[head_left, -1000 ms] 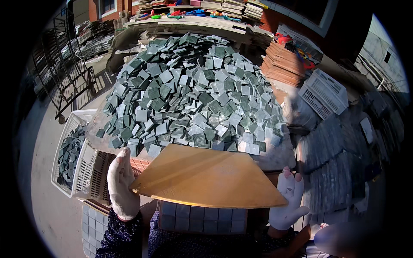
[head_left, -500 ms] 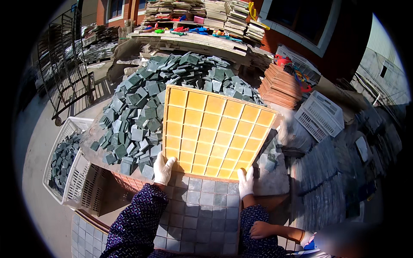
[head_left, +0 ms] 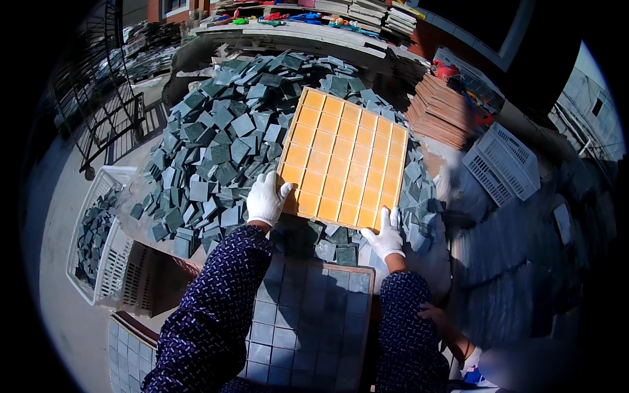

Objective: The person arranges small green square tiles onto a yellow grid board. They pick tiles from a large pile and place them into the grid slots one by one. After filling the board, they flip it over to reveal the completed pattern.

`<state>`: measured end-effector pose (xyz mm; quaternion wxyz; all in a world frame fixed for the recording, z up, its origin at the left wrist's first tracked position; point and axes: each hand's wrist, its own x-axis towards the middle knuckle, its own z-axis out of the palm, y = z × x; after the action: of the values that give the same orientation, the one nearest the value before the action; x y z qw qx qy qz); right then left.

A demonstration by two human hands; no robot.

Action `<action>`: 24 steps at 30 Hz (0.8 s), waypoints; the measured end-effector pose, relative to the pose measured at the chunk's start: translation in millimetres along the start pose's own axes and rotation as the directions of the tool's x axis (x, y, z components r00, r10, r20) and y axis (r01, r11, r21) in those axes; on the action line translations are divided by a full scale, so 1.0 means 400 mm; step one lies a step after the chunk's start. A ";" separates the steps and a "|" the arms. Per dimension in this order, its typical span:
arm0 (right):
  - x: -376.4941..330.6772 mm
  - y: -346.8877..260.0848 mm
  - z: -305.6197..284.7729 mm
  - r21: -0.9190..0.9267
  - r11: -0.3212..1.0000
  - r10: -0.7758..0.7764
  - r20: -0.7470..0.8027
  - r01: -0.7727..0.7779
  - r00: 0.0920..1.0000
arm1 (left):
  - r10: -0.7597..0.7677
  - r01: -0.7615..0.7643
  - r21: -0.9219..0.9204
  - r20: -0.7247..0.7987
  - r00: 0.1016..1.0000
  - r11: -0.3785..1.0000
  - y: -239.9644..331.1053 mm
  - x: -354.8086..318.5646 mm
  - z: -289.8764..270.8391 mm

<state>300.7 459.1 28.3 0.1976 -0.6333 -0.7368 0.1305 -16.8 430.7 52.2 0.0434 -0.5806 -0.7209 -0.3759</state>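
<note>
A yellow grid tray [head_left: 346, 157] with square compartments and a wooden rim is held out in front of me over the heap of tiles. My left hand [head_left: 266, 199], in a white glove, grips its near left corner, thumb on the face. At the near right corner my right hand [head_left: 385, 236], gloved too, grips the rim. The compartments hold no tiles. Below, close to me, lies a framed panel of grey square tiles [head_left: 308, 321], partly shaded and crossed by my left sleeve. The heap of loose grey-green stone tiles [head_left: 216, 154] spreads behind and beside the tray.
At left stands a white plastic crate [head_left: 108, 262] holding small tile pieces. A metal rack trolley [head_left: 98, 98] is beyond it. On the right are stacked reddish boards [head_left: 440, 111] and a white crate [head_left: 503, 164]. Another person's hand [head_left: 438, 317] reaches near my right sleeve.
Both hands have carried the grid tray away from me and slightly right, over the tile heap. It has tipped flatter, uncovering more of the tiled panel's far edge.
</note>
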 end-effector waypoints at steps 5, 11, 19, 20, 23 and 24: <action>-0.112 -0.045 0.014 -0.069 0.955 -0.296 -0.289 0.289 0.910 | 0.216 -0.216 0.003 -0.028 0.976 0.976 -0.002 -0.048 -0.072; -0.205 -0.120 0.044 0.030 0.879 -0.477 0.021 0.476 0.879 | 0.344 -0.295 -0.219 0.236 0.909 0.930 0.023 -0.278 -0.176; -0.254 -0.136 0.057 -0.085 0.907 -0.408 0.056 0.412 0.911 | 0.240 -0.205 -0.171 0.221 0.945 0.964 -0.010 -0.373 -0.121; -0.254 -0.143 0.051 -0.096 0.912 -0.394 0.074 0.399 0.916 | 0.236 -0.204 -0.155 0.223 0.946 0.967 -0.009 -0.375 -0.116; -0.267 -0.159 0.030 -0.152 0.927 -0.313 0.186 0.342 0.931 | 0.245 -0.210 -0.173 0.217 0.945 0.962 -0.011 -0.391 -0.115; -0.255 -0.146 0.043 -0.169 0.935 -0.283 0.173 0.311 0.944 | 0.253 -0.216 -0.191 0.195 0.948 0.958 -0.010 -0.390 -0.111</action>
<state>253.6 350.2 26.2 0.0981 -0.5194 -0.8457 0.0728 13.2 278.5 4.0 -0.0402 -0.7016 -0.6128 -0.3614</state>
